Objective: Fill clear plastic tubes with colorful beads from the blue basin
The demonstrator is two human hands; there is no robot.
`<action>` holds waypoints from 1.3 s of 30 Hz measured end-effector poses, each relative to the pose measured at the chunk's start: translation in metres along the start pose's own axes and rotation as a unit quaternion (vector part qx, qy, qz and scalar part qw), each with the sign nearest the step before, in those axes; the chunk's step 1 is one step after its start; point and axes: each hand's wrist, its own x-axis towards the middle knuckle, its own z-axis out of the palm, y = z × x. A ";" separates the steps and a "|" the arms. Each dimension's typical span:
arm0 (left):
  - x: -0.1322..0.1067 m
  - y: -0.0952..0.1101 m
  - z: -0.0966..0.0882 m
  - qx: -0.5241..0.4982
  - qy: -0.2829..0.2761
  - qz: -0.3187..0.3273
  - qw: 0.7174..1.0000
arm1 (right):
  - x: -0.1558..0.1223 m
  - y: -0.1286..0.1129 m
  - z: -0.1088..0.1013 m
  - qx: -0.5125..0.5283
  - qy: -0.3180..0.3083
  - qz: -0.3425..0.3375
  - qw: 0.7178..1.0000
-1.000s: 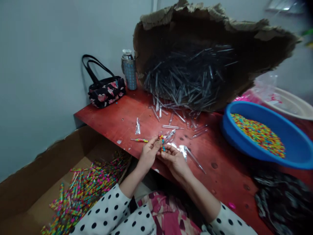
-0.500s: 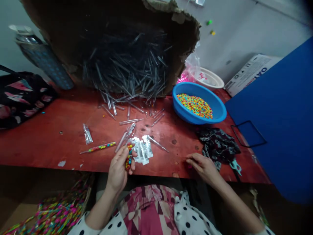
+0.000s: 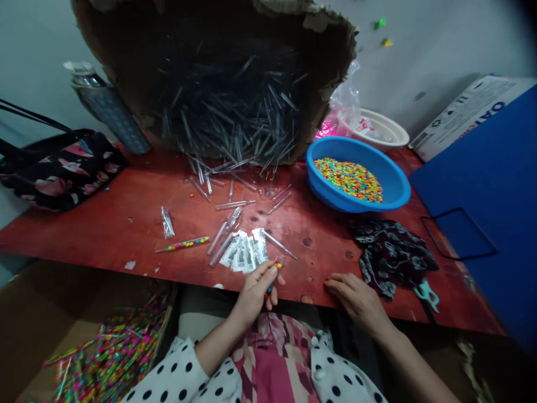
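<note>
My left hand (image 3: 255,294) is shut on a thin clear plastic tube (image 3: 274,278) with coloured beads inside, and my fingers hide most of it. My right hand (image 3: 358,299) rests empty at the table's front edge, fingers apart, close to a dark patterned cloth (image 3: 392,257). Between the hands, several flat clear packets (image 3: 245,252) lie on the red wooden table (image 3: 126,235). Loose clear tubes (image 3: 222,246) lie beside them. Further left lies a bead-filled tube (image 3: 182,244). A torn cardboard box (image 3: 235,95) holds many clear tubes, some spilling out.
A blue basin (image 3: 356,173) of colourful beads stands at the back right. A floral bag (image 3: 62,173) and a bottle (image 3: 111,115) stand at the left. A carton (image 3: 109,347) of bead-filled tubes sits low on the left, below the table edge. A blue board (image 3: 474,190) stands at the right.
The two hands have moved apart since a second ago. My right hand has let go of the tube and now rests at the table edge. My left hand has shifted right, holding the tube.
</note>
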 end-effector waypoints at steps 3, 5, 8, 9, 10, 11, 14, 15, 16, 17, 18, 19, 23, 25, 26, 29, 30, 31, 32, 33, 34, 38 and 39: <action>0.001 -0.001 0.000 0.000 -0.003 -0.002 1.000 | 0.004 -0.001 0.000 0.062 0.005 0.027 0.998; 0.002 -0.003 0.000 0.002 -0.006 -0.003 1.000 | 0.012 -0.009 0.000 0.150 0.026 0.096 0.984; 0.003 -0.005 0.001 0.015 -0.013 -0.005 1.000 | 0.035 -0.030 0.001 0.321 0.044 0.215 0.921; 0.003 -0.006 0.001 0.022 -0.016 -0.003 1.000 | 0.044 -0.039 0.001 0.374 0.043 0.236 0.896; 0.003 -0.007 0.001 0.030 -0.018 0.001 0.999 | 0.054 -0.047 0.002 0.421 0.041 0.245 0.872; 0.003 -0.008 0.001 0.040 -0.019 0.004 0.999 | 0.063 -0.055 0.002 0.459 0.038 0.246 0.853; 0.002 -0.012 0.000 0.075 -0.019 0.015 0.997 | 0.086 -0.073 0.005 0.504 0.037 0.231 0.831; 0.002 -0.013 -0.001 0.086 -0.018 0.020 0.996 | 0.091 -0.077 0.006 0.500 0.039 0.224 0.836; 0.001 -0.014 -0.002 0.096 -0.017 0.025 0.995 | 0.094 -0.079 0.007 0.487 0.042 0.216 0.845; 0.001 -0.015 -0.002 0.103 -0.015 0.030 0.994 | 0.097 -0.082 0.008 0.469 0.043 0.206 0.858; 0.001 -0.016 -0.003 0.107 -0.013 0.035 0.994 | 0.098 -0.083 0.010 0.447 0.044 0.194 0.872; 0.001 -0.016 -0.003 0.110 -0.013 0.038 0.993 | 0.099 -0.084 0.011 0.425 0.042 0.184 0.885; 0.002 -0.013 -0.005 0.112 -0.020 0.051 0.992 | 0.097 -0.086 0.017 0.376 0.032 0.167 0.911; 0.001 -0.011 -0.005 0.105 -0.021 0.052 0.993 | 0.096 -0.087 0.019 0.385 0.026 0.172 0.906; 0.001 -0.011 -0.005 0.100 -0.021 0.051 0.993 | 0.096 -0.087 0.020 0.393 0.026 0.174 0.903; 0.000 -0.010 -0.005 0.073 -0.017 0.042 0.996 | 0.095 -0.089 0.022 0.399 0.033 0.162 0.902; 0.000 -0.010 -0.005 0.061 -0.013 0.038 0.997 | 0.095 -0.090 0.023 0.390 0.037 0.152 0.907; 0.000 -0.009 -0.005 0.049 -0.008 0.034 0.998 | 0.095 -0.090 0.024 0.378 0.042 0.139 0.914; 0.000 -0.009 -0.005 0.038 -0.004 0.030 0.999 | 0.094 -0.090 0.025 0.366 0.047 0.125 0.921; 0.000 -0.009 -0.006 0.030 0.000 0.027 0.999 | 0.094 -0.090 0.026 0.354 0.052 0.111 0.927; 0.000 -0.008 -0.006 0.025 0.003 0.026 0.999 | 0.093 -0.090 0.028 0.344 0.059 0.099 0.932; 0.002 -0.010 -0.007 0.008 0.006 0.033 0.999 | 0.093 -0.088 0.033 0.311 0.087 0.068 0.944; 0.003 -0.010 -0.006 0.001 0.005 0.035 0.999 | 0.093 -0.088 0.034 0.305 0.093 0.062 0.946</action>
